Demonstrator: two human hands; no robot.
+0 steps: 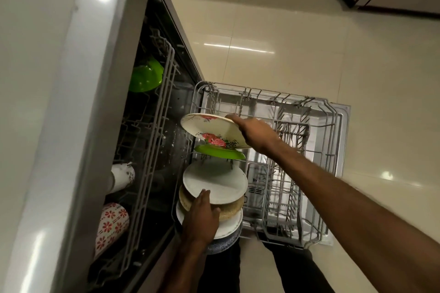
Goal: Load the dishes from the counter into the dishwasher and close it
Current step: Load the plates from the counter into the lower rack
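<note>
My right hand (256, 134) grips the rim of a cream plate with pink roses (209, 129), held tilted over the left end of the pulled-out lower rack (333, 131). A green plate (219, 152) stands in the rack just under it. My left hand (201, 217) holds a stack of plates against my body: a white plate (219, 179) on top, a speckled tan one (232, 211) below, another white one (232, 227) and a dark speckled one (222, 246) at the bottom. The dishwasher (166, 19) stands open on the left.
The upper rack (152, 150) holds a green bowl (146, 76), a white patterned cup (122, 177) and a red-flowered cup (112, 223). The open door (342, 112) lies flat under the lower rack. Glossy beige floor tiles surround it. My dark trouser legs stand at the door's near edge.
</note>
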